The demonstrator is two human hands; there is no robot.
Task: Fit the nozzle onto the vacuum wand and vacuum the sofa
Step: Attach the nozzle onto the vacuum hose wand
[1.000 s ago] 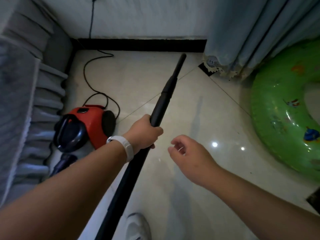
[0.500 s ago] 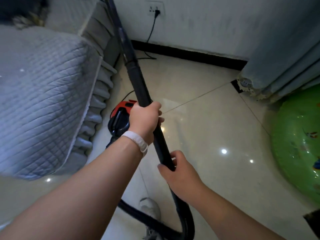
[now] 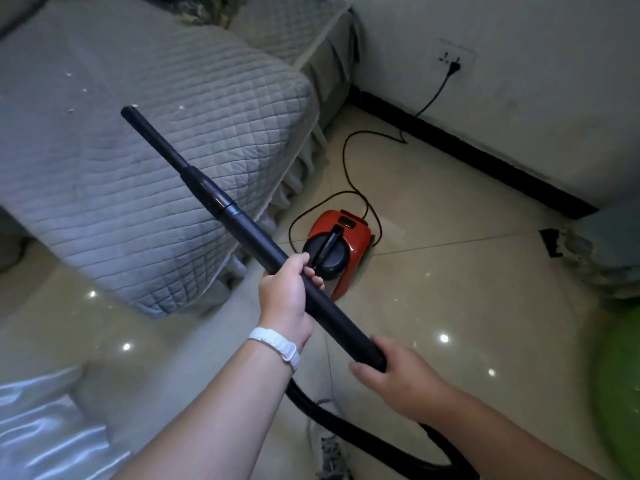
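At the left, the sofa (image 3: 145, 140) in its grey quilted cover filled far more of the view than half a second before, with a few pale specks lying on its seat. The nozzle (image 3: 152, 136), narrow and black, sat fitted on the end of the vacuum wand (image 3: 263, 247) and now slanted out over the seat cushion, where earlier the wand had stood nearly upright beside the sofa's arm. The left hand (image 3: 285, 296), with a white band at its wrist, was wrapped closed around the wand's middle, as before. Behind it the red vacuum cleaner (image 3: 341, 244) rested on the tiled floor (image 3: 467, 289), its cord running to a wall socket (image 3: 453, 60). The right hand (image 3: 398, 379) gripped the wand's lower end, fingers curled under it, lower along the tube than earlier. The hose (image 3: 363, 434) curved away beneath.
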